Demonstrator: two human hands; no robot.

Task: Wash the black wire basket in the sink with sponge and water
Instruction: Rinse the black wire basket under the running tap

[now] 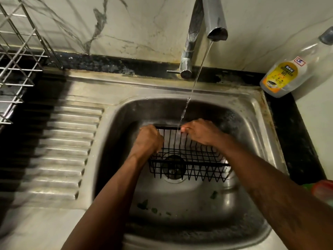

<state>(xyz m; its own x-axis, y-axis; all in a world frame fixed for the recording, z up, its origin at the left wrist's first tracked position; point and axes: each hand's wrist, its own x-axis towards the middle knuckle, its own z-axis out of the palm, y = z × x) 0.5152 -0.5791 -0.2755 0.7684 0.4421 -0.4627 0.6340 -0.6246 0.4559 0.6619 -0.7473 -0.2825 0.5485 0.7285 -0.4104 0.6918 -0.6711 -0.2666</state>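
Observation:
The black wire basket (pixel 189 159) sits low in the steel sink (pixel 257 123), above the drain. My left hand (pixel 147 141) grips its left end, fingers curled round the wires. Along the far top rim, my right hand (pixel 200 132) holds the basket with the fingers wrapped over the bar. Water (pixel 194 83) runs from the tap (pixel 214 18) and lands on the far rim between my hands. No sponge is in sight.
A dishwash gel bottle (pixel 290 73) stands on the counter at the back right. A steel dish rack (pixel 18 65) is at the far left beside the ribbed drainboard (pixel 63 150). Something red and green (pixel 320 190) lies at the right edge. Green scraps dot the sink floor.

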